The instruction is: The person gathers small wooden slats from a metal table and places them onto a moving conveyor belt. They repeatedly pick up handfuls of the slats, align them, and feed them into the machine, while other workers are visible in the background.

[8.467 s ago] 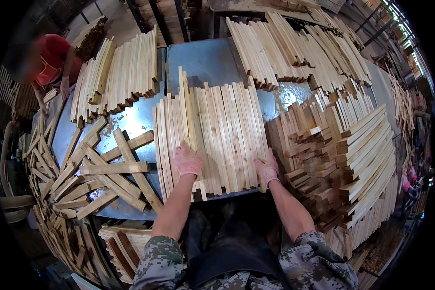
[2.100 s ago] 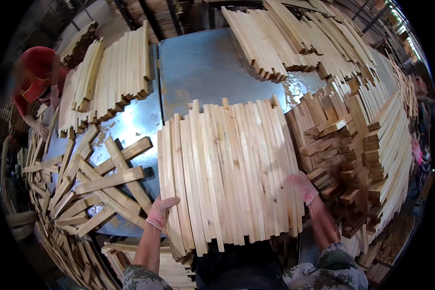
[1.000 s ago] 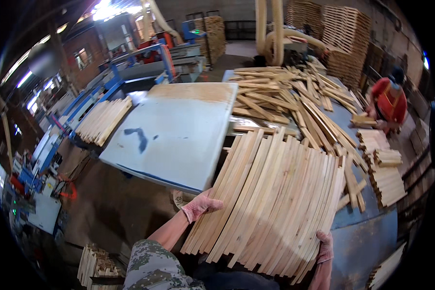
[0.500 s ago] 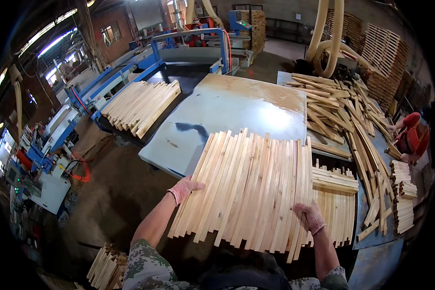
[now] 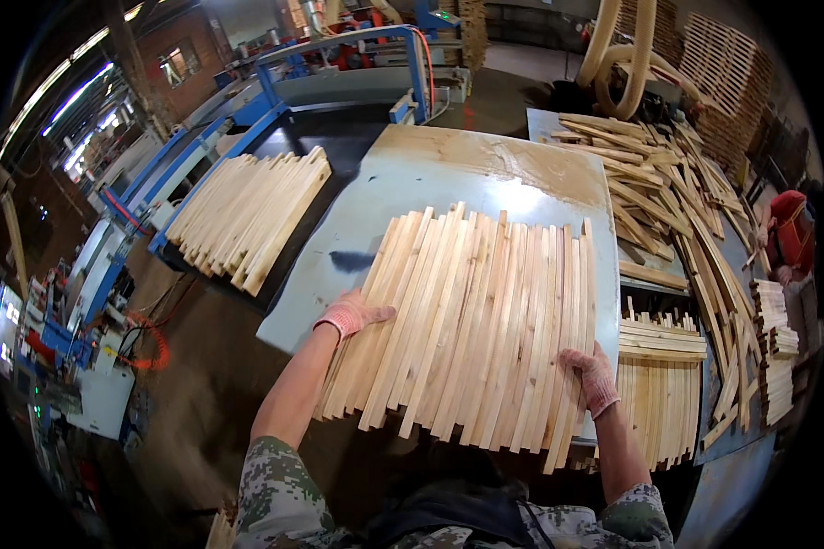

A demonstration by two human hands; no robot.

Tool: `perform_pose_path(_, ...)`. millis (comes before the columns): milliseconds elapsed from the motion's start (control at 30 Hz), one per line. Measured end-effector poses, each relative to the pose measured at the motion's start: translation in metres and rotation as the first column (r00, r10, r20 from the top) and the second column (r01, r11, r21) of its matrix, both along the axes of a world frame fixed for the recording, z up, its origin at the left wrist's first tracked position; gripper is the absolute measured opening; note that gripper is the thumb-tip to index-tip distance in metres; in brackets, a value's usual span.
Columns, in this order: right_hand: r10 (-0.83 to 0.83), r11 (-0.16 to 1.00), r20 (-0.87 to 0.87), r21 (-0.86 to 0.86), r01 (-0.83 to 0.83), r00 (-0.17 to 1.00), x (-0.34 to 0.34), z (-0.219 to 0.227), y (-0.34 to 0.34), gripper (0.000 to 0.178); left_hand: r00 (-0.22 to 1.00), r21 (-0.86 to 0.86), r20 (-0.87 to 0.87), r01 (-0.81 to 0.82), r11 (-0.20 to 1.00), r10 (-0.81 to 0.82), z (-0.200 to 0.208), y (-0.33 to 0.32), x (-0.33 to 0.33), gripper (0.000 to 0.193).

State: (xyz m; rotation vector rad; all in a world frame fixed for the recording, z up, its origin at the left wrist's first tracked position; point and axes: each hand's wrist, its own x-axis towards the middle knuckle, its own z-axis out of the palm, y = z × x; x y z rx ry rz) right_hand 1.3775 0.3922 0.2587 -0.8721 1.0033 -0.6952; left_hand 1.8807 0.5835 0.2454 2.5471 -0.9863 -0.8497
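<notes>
A wide row of pale wooden strips (image 5: 467,329), laid side by side with uneven ends, is gripped between my two gloved hands. My left hand (image 5: 352,314) clasps its left edge, thumb on top and fingers hidden at the side. On the right edge, my right hand (image 5: 592,377) does the same, thumb over the strips. The row's far part lies over the pale metal tabletop (image 5: 449,183), while its near ends stick out past the table's front edge toward me. Whether its underside rests on the table is hard to see.
Another row of strips (image 5: 247,215) lies on the black belt of a blue-framed machine (image 5: 339,46) at left. Loose wood pieces (image 5: 650,183) heap up on the right, beside more stacked strips (image 5: 659,393). A person in red (image 5: 787,238) stands at far right.
Both my hands have moved the row of strips forward, farther over the tabletop. My view has shifted slightly too.
</notes>
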Motion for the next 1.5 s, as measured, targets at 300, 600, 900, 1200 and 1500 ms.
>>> perform_pose_path(300,-0.021,0.999,-0.046,-0.041,0.019,0.999,0.113,-0.006,-0.050,0.072,0.993,-0.140,-0.046,0.106,0.984,-0.113,0.013,-0.069,0.112,0.105)
perform_pose_path(600,0.051,0.937,-0.666,-0.225,-0.265,0.745,0.188,0.003,-0.094,0.074,0.972,-0.253,0.146,0.215,0.943,-0.182,0.045,-0.029,0.127,0.116)
perform_pose_path(900,-0.471,0.513,-0.584,-0.791,-0.333,0.661,0.264,0.031,0.058,0.075,0.888,-0.328,0.258,0.450,0.830,-0.380,0.023,0.111,0.099,0.106)
perform_pose_path(1200,-0.086,0.724,-0.296,-0.674,-0.144,0.951,0.446,0.050,0.297,0.077,0.808,-0.404,0.369,0.585,0.703,-0.460,0.020,0.123,0.146,0.077)
perform_pose_path(1500,0.001,0.862,-0.702,-0.361,-0.357,0.712,0.547,0.014,0.272,0.095,0.756,-0.359,0.402,0.649,0.671,-0.516,0.026,0.161,0.208,0.083)
